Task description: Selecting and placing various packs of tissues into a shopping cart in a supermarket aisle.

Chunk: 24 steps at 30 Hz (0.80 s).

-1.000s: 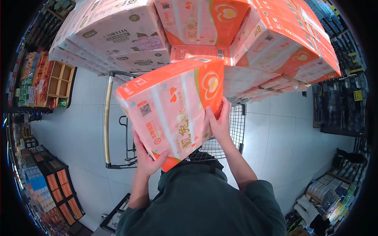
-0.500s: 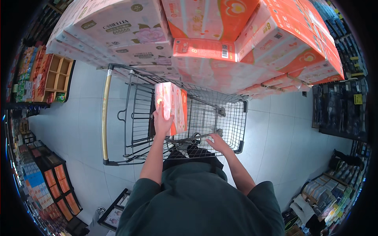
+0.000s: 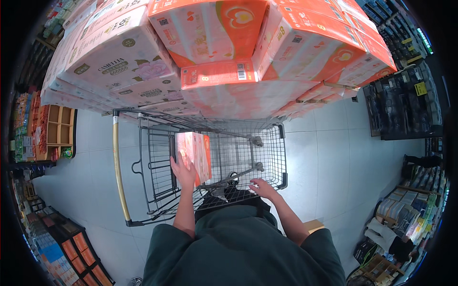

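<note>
An orange and white wrapped pack of paper rolls (image 3: 194, 155) stands on edge inside a black wire shopping cart (image 3: 267, 143). My left hand (image 3: 182, 172) lies flat against the pack's near side, holding it upright. My right hand (image 3: 261, 188) rests on the cart's near rim, fingers curled over the wire. Both forearms reach down from my dark green top. The cart's yellow push handle (image 3: 118, 171) runs along its left side.
A tall stack of orange packs (image 3: 286, 52) and pale flowered packs (image 3: 114, 66) rises just beyond the cart. Shelves of goods line the left (image 3: 43, 133), lower left (image 3: 62, 248) and right (image 3: 405, 109). Grey tiled floor (image 3: 343, 162) surrounds the cart.
The pack went from held high in both hands down into the cart. My right hand let go of it and moved to the cart's rim. My left hand stays on it.
</note>
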Motion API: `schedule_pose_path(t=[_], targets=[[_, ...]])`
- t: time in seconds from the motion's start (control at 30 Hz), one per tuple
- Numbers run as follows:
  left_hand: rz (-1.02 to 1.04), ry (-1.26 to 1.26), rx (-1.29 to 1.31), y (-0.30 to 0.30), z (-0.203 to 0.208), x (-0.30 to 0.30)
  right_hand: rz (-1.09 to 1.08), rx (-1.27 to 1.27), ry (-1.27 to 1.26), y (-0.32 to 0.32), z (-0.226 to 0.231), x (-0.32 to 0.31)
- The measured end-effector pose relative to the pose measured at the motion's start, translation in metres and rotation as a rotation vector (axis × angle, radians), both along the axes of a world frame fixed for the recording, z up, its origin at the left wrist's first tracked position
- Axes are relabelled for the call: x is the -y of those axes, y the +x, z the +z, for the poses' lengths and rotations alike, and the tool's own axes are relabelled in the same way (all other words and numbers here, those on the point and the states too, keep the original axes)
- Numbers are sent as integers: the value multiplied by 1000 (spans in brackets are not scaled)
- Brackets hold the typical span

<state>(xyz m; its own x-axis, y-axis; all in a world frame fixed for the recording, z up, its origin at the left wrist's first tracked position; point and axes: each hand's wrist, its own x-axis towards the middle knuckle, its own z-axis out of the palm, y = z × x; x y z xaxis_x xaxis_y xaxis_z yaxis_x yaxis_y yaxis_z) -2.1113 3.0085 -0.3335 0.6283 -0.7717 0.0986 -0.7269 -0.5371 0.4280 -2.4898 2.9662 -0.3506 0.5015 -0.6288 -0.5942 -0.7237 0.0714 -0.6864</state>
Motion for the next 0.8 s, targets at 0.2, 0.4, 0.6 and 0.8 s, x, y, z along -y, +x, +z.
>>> schedule_pose_path(t=[0.2,0.4,0.6,0.8], targets=[[-352,-372,-589,-33,110,93,-669,334,-392,-43,64,154],[-683,-556,-601,-94,250,270,-979,754,-812,-75,227,353],[-601,-510,-669,-162,274,380,-1029,603,-847,-122,217,435],[-645,-520,-738,-143,248,391,-935,552,-804,-95,199,429]])
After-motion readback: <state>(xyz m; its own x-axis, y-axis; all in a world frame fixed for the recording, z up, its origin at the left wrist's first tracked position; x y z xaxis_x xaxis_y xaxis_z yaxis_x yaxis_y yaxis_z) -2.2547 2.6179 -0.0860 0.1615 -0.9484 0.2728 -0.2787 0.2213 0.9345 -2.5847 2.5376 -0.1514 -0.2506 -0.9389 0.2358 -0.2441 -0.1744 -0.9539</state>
